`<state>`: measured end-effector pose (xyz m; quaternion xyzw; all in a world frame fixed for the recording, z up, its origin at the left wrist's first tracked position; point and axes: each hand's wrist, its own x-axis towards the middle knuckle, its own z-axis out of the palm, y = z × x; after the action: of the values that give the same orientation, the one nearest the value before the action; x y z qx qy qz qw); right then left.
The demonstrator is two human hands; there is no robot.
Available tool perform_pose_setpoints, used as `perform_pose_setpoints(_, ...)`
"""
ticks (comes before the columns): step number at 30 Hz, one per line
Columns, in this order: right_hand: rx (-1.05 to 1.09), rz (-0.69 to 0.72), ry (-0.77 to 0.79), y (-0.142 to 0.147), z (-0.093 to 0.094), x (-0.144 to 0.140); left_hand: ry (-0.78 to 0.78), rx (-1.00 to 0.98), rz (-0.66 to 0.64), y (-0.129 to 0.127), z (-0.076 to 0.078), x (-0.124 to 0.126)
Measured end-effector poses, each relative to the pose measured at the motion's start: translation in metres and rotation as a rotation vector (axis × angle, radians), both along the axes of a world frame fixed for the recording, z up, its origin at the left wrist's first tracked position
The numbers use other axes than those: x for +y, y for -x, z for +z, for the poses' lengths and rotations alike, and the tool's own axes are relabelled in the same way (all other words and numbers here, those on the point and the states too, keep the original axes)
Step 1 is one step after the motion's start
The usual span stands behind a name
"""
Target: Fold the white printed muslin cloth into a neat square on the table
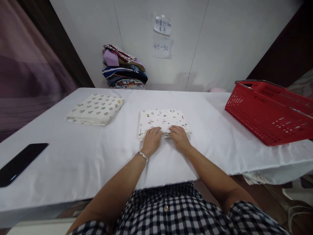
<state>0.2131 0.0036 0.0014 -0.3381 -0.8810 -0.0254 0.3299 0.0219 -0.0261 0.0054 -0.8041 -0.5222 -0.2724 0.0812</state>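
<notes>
A folded white cloth (164, 119) with small scattered prints lies flat in the middle of the table. At its near edge, my left hand (153, 140) has its fingers curled over the folded layers. My right hand (179, 137) grips the same edge a little further right, leaving a short gap between the two hands. Both thumbs are mostly hidden. The stacked layers show between my hands and at the cloth's front corners. To the left rests a second folded cloth (96, 109), white with grey mushroom-like shapes, which neither hand touches.
A red plastic basket (271, 114) with metal handles stands at the table's right end. A black phone (22, 163) lies at the left. Several folded fabrics (124, 70) are piled against the back wall, near two handwritten papers (162, 47). White cloth covers the table (110, 163).
</notes>
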Motion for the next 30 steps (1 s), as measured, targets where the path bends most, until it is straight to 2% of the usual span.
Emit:
perform_pose_setpoints(6, -0.011, 0.042, -0.002, -0.003, 0.001, -0.003, -0.017, 0.007, 0.000, 0.003, -0.002, 0.001)
perform_pose_setpoints(17, -0.013, 0.021, 0.037, -0.005, -0.007, 0.001, 0.031, 0.029, 0.066, 0.003, 0.002, -0.003)
perform_pose_setpoints(25, 0.005, 0.011, 0.077, -0.005, -0.006, 0.002, -0.004, 0.099, -0.014, 0.006, 0.001, -0.008)
perform_pose_setpoints(30, 0.011, 0.023, 0.078, -0.006, -0.007, 0.003, 0.019, 0.075, 0.048, 0.012, 0.006, -0.013)
